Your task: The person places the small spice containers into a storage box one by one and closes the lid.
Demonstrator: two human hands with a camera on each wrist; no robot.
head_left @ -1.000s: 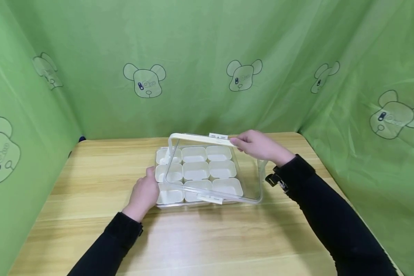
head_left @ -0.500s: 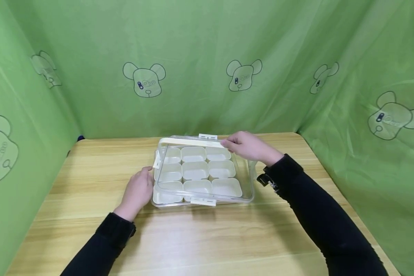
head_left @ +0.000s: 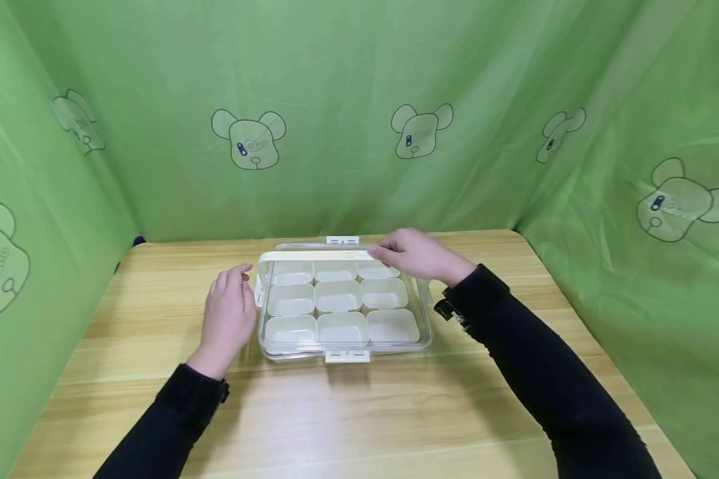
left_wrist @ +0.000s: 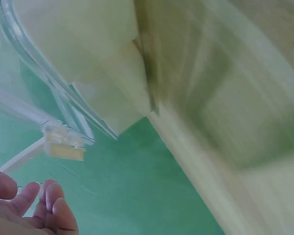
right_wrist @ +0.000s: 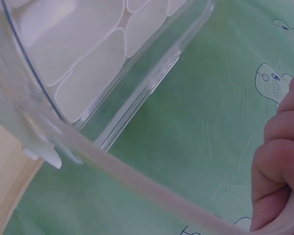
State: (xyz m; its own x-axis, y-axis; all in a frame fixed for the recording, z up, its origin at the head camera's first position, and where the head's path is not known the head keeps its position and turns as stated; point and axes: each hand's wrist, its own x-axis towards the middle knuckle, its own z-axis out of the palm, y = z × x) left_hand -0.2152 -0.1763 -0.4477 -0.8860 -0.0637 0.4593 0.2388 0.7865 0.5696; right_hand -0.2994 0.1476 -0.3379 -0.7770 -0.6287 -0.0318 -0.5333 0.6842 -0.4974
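A clear rectangular box (head_left: pixel 278 358) stands mid-table, holding several white rounded-square cups (head_left: pixel 338 296) in rows. Its clear lid (head_left: pixel 398 346) lies over it, nearly lined up; whether it sits fully down I cannot tell. White clips show along the lid, one at the front (head_left: pixel 347 357) and one at the back (head_left: pixel 343 240). My right hand (head_left: pixel 416 256) grips the white carry handle (head_left: pixel 311 255), which stands raised above the lid; the right wrist view shows curled fingers (right_wrist: pixel 279 161) round it. Beside the box's left side, my left hand (head_left: pixel 228 316) is apart from it, fingers loosely bent.
The wooden table (head_left: pixel 359 419) extends around the box. Green fabric (head_left: pixel 335 186) printed with bear heads hangs behind and on both sides, close to the table's back edge. A small dark blue object (head_left: pixel 139 240) shows at the back left corner.
My right hand has moved left with the lid, which swung from askew to nearly lined up over the box. My left hand has let go of the box's left side and drawn away leftward.
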